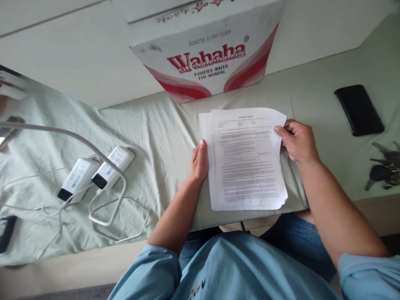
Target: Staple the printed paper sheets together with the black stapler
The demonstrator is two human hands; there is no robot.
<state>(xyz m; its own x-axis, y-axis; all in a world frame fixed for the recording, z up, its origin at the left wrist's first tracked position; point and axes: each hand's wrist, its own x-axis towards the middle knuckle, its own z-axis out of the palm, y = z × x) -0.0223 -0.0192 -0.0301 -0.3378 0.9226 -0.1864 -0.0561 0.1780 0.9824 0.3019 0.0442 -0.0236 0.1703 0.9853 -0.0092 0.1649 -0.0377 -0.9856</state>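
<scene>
A small stack of printed white paper sheets lies on a pale green cloth in front of me. My left hand rests against the stack's left edge, fingers together and pressed to the paper. My right hand pinches the upper right corner of the top sheet between thumb and fingers. The sheets are slightly fanned, with a lower sheet showing at the left and bottom edges.
A white and red cardboard water carton stands just behind the papers. A black phone and a bunch of keys lie at the right. Two white power banks with white cables lie at the left.
</scene>
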